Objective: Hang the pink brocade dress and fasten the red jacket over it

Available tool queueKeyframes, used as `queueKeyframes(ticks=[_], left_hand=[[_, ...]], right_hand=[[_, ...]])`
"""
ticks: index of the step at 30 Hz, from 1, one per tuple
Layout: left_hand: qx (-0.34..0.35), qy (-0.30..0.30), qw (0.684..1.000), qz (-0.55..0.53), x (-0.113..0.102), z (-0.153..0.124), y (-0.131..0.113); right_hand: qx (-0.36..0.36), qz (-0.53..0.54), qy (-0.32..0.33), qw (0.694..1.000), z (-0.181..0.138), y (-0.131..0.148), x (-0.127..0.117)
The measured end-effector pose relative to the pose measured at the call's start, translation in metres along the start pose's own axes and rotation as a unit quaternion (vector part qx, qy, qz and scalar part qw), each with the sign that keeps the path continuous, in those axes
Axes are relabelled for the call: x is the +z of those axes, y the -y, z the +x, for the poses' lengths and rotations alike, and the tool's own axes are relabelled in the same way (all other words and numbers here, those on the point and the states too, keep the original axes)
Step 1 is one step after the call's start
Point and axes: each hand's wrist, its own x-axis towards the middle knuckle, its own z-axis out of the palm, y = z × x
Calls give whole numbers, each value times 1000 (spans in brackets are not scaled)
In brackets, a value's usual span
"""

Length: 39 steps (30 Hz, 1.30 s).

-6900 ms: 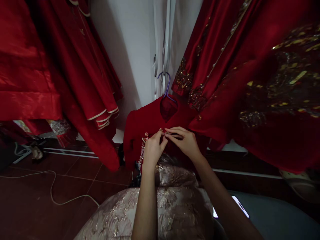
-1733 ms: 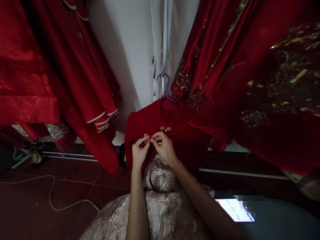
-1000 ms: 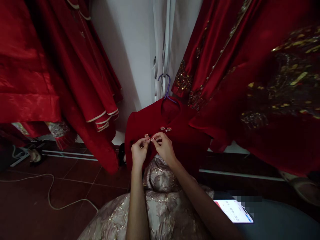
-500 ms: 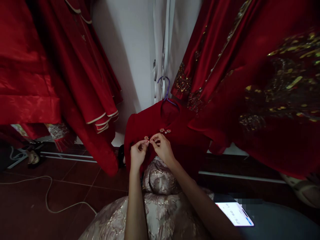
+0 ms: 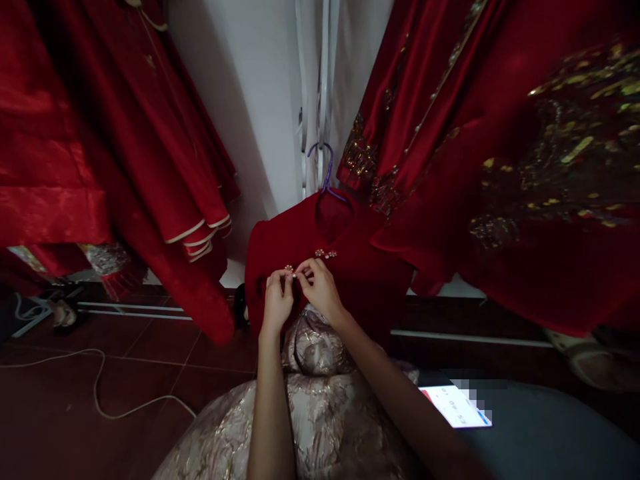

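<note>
Fingers: While the right hand pinches, nearly closed, on a small pearly bead, the left hand curls alongside; whether it grips cannot be told.
Clasp: beaded, flower-shaped, at the fingertips, on the red jacket front.
Cloth: plain, matte, V-necked, on a purple hanger.
Lap fabric: pale crinkled brocade, metallic sheen.
Phone: lit white screen, digits "01 09", last pair blurred.

Below your left hand and right hand, a pale pinkish garment covered your body — glossy, crinkled with raised motifs, flecked with gold — while behind each hand, your forearms were bare.
</note>
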Motion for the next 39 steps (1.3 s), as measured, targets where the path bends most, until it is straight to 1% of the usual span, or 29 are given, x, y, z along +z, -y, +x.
queueKeyframes(ticks=[4, 7, 9, 11, 14, 16, 18, 20, 22, 24, 28, 31, 36, 39], left_hand=[[3, 12, 999, -39, 3, -1, 4], [-5, 26, 998, -52, -5, -1, 13], [-9, 62, 998, -23, -12, -2, 21], [-10, 101, 995, 24, -20, -4, 29], [-16, 117, 989, 89, -26, -6, 37], [-24, 125, 987, 102, -26, -8, 39], [-30, 152, 984, 91, -24, -10, 39], [-38, 175, 981, 73, -22, -11, 39], [-42, 178, 981, 57, -20, -12, 38], [-45, 170, 983, 46, -18, -13, 39], [-78, 159, 983, 57, -16, -16, 45], [-101, 161, 979, 71, -15, -17, 50], [-67, 200, 975, 65, -8, -16, 47], [-75, 212, 972, 74, -2, -16, 41]], right_hand=[[2, -1, 23, 1000, -2, -7, -7], [30, 31, 46, 998, -9, -14, -26], [63, 42, 56, 996, -15, -18, -42], [86, 31, 77, 993, -19, -19, -56], [88, 6, 129, 988, -23, -20, -67], [83, 2, 176, 981, -25, -22, -66], [73, -7, 231, 970, -29, -24, -61], [58, -28, 266, 962, -33, -26, -55], [52, -56, 267, 961, -37, -26, -52], [60, -82, 266, 959, -40, -26, -55], [71, -101, 320, 939, -41, -25, -67], [74, -103, 321, 939, -41, -27, -70], [82, -118, 315, 938, -43, -37, -59], [80, -135, 299, 941, -45, -47, -47]])
